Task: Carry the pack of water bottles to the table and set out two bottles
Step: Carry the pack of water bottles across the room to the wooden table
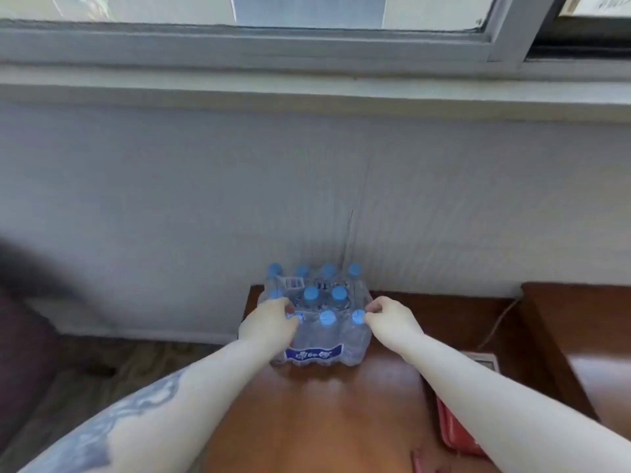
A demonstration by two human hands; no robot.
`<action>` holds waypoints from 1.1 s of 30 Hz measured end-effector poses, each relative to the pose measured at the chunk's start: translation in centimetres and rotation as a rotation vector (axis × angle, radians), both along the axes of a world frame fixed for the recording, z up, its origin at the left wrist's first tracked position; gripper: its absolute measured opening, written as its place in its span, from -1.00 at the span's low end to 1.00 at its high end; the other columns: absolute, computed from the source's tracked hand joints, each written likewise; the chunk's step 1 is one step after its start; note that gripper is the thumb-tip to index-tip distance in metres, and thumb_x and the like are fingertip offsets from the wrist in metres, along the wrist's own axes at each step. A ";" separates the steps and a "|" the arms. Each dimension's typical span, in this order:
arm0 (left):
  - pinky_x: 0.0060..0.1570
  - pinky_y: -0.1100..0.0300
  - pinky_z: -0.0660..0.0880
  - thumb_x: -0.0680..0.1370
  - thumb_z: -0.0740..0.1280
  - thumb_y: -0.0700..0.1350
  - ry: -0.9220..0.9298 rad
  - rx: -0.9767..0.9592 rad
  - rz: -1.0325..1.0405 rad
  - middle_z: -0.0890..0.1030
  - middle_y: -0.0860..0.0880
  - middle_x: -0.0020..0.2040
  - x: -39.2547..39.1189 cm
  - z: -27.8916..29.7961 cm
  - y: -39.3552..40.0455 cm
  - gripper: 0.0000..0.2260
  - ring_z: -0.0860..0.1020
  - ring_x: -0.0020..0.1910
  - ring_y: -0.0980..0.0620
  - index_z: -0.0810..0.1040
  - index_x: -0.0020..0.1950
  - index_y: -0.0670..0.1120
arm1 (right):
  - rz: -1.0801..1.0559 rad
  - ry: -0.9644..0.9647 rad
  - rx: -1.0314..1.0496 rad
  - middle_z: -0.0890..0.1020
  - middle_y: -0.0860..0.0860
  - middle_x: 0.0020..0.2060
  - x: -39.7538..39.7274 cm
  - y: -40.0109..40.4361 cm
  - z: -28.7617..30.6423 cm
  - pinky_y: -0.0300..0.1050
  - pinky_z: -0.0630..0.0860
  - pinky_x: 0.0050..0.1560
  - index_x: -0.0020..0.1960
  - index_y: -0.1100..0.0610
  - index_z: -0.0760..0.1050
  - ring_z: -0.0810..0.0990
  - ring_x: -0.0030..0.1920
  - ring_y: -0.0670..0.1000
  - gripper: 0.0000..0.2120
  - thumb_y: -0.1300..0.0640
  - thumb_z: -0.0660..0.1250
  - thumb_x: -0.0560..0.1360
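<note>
A shrink-wrapped pack of water bottles (319,322) with blue caps and a blue label stands on the far left corner of a brown wooden table (324,411), close to the wall. My left hand (268,324) grips the plastic wrap at the pack's left side, fingers curled over a front-left bottle. My right hand (387,317) pinches the wrap at the pack's right edge, beside the front-right cap. Several caps show between my hands.
A pale wall and a window sill (307,80) rise right behind the pack. A cable (496,322) runs across the table's right part to a white object (483,360). A red item (454,428) lies under my right forearm. Brown wooden furniture (580,336) stands at right.
</note>
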State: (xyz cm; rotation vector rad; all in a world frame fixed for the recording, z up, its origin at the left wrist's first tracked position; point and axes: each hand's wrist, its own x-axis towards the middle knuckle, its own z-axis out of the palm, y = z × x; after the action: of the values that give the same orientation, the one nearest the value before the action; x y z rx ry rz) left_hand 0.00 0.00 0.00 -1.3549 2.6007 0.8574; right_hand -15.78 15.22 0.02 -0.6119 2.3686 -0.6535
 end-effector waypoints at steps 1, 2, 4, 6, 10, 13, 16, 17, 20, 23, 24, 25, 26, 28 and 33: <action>-0.05 0.11 0.51 0.48 0.21 -0.03 0.007 0.001 0.005 0.59 -0.02 0.17 -0.3 -0.6 -0.6 -0.72 0.59 -0.02 -0.04 0.55 0.16 0.05 | -0.030 -0.031 -0.004 0.62 0.06 0.12 -0.3 -0.6 -0.8 -0.12 0.46 0.00 0.14 0.06 0.52 0.56 0.06 0.07 -0.71 0.08 0.27 0.43; -0.04 0.11 0.50 0.48 0.22 -0.04 0.017 -0.001 0.016 0.57 -0.04 0.19 -0.5 -1.0 -1.0 -0.72 0.58 0.01 -0.06 0.56 0.16 0.04 | -0.061 -0.053 -0.010 0.60 0.07 0.14 -0.5 -1.0 -1.5 -0.14 0.43 -0.02 0.19 0.09 0.50 0.55 0.09 0.07 -0.68 0.08 0.27 0.44; -0.01 0.08 0.46 0.50 0.24 -0.05 0.036 0.008 0.057 0.51 -0.13 0.25 -1.0 -2.0 -2.2 -0.71 0.52 0.13 -0.14 0.55 0.20 -0.01 | -0.127 -0.100 -0.025 0.56 0.12 0.22 -0.7 -1.8 -2.5 -0.17 0.37 -0.03 0.30 0.14 0.41 0.53 0.16 0.11 -0.58 0.06 0.28 0.46; 0.09 0.01 0.45 0.51 0.27 -0.02 0.047 0.058 0.113 0.44 -0.19 0.27 -1.2 -3.3 -3.2 -0.64 0.47 0.18 -0.19 0.48 0.29 -0.08 | -0.161 -0.153 -0.037 0.48 0.17 0.31 -0.6 -2.7 -3.7 -0.14 0.39 0.04 0.41 0.19 0.29 0.49 0.24 0.15 -0.45 0.00 0.30 0.49; 0.16 -0.11 0.44 0.46 0.39 0.08 0.135 0.133 0.278 0.41 -0.23 0.25 -2.3 -5.4 -5.1 -0.48 0.45 0.17 -0.23 0.37 0.27 -0.20 | -0.238 -0.202 -0.043 0.39 0.18 0.37 -0.9 -5.0 -5.5 -0.04 0.46 0.11 0.46 0.25 0.18 0.45 0.28 0.18 -0.31 -0.10 0.30 0.50; 0.21 -0.09 0.38 0.40 0.46 0.12 0.088 0.149 0.377 0.36 -0.25 0.31 -3.2 -6.8 -6.2 -0.29 0.37 0.29 -0.25 0.27 0.34 -0.27 | -0.343 -0.174 -0.052 0.32 0.21 0.38 -1.2 -6.5 -6.7 0.06 0.44 0.21 0.46 0.26 0.15 0.43 0.28 0.22 -0.28 -0.11 0.32 0.49; 0.25 -0.08 0.41 0.39 0.45 0.11 0.065 0.313 0.428 0.36 -0.24 0.36 -3.3 -8.2 -6.9 -0.26 0.42 0.28 -0.24 0.25 0.40 -0.23 | -0.383 -0.193 -0.157 0.23 0.17 0.39 -0.9 -6.6 -8.2 0.03 0.37 0.27 0.50 0.19 0.12 0.41 0.29 0.19 -0.27 -0.12 0.32 0.49; 0.23 -0.11 0.44 0.37 0.44 0.09 0.087 0.354 0.408 0.43 -0.23 0.32 -3.2 -8.6 -7.0 -0.30 0.47 0.23 -0.23 0.28 0.38 -0.21 | -0.393 -0.206 -0.212 0.22 0.14 0.38 -0.7 -6.4 -8.6 0.01 0.36 0.26 0.50 0.15 0.13 0.41 0.29 0.16 -0.27 -0.12 0.34 0.48; 0.18 -0.13 0.47 0.24 0.42 0.15 0.054 0.380 0.419 0.50 -0.19 0.23 -2.8 -9.0 -7.3 -0.26 0.51 0.17 -0.20 0.36 0.31 -0.20 | -0.417 -0.285 -0.265 0.24 0.08 0.38 -1.2 -5.3 -9.1 0.05 0.38 0.31 0.50 0.08 0.17 0.41 0.29 0.11 -0.20 -0.11 0.44 0.40; 0.07 -0.07 0.54 0.11 0.44 0.14 0.129 0.437 0.499 0.52 -0.15 0.20 -2.2 -9.0 -7.0 -0.17 0.55 0.12 -0.14 0.35 0.30 -0.19 | -0.419 -0.509 -0.249 0.51 0.05 0.28 -2.1 -4.3 -8.9 0.11 0.50 0.23 0.42 0.11 0.31 0.57 0.18 0.08 -0.21 -0.01 0.55 0.28; -0.03 0.00 0.57 0.11 0.45 0.11 0.177 0.472 0.504 0.55 -0.14 0.17 -1.7 -9.0 -6.6 -0.18 0.57 0.06 -0.11 0.34 0.29 -0.20 | -0.416 -0.538 -0.232 0.61 0.05 0.17 -2.0 -4.2 -8.7 0.07 0.56 0.15 0.35 0.12 0.39 0.62 0.10 0.07 -0.30 0.05 0.55 0.27; -0.13 0.06 0.57 0.13 0.46 0.09 0.211 0.502 0.496 0.56 -0.13 0.14 -1.2 -9.0 -6.2 -0.20 0.58 0.01 -0.07 0.33 0.28 -0.20 | -0.418 -0.519 -0.204 0.64 0.06 0.09 -1.8 -4.1 -8.5 0.04 0.58 0.09 0.29 0.14 0.44 0.65 0.03 0.06 -0.38 0.11 0.54 0.27; -0.18 0.08 0.57 0.13 0.46 0.08 0.221 0.527 0.480 0.57 -0.12 0.11 -0.5 -9.1 -5.8 -0.21 0.59 -0.03 -0.05 0.32 0.27 -0.20 | -0.431 -0.483 -0.184 0.64 0.06 0.05 -1.4 -4.1 -8.5 0.01 0.59 0.04 0.24 0.15 0.45 0.64 0.01 0.06 -0.43 0.16 0.51 0.26; -0.16 0.05 0.60 0.12 0.47 0.08 0.197 0.564 0.442 0.57 -0.09 0.08 1.0 -9.2 -5.1 -0.20 0.60 -0.04 -0.05 0.31 0.27 -0.18 | -0.464 -0.437 -0.166 0.62 0.08 0.04 -0.4 -3.8 -8.3 -0.02 0.58 -0.05 0.19 0.16 0.45 0.61 0.00 0.07 -0.46 0.24 0.47 0.23; -0.10 0.06 0.60 0.09 0.49 0.03 0.076 0.586 0.390 0.59 -0.05 0.02 4.3 -8.7 -2.5 -0.27 0.60 -0.03 -0.04 0.35 0.19 -0.12 | -0.452 -0.527 -0.191 0.65 0.10 0.00 1.5 -1.3 -8.6 0.13 0.60 0.03 0.05 0.11 0.47 0.65 -0.03 0.14 -0.52 0.34 0.48 0.17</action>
State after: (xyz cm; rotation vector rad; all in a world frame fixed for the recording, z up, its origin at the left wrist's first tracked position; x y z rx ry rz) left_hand 4.27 -2.51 -8.72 -1.6584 1.8944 1.5881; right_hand -14.24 13.96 -8.56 0.0423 1.9557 -1.0945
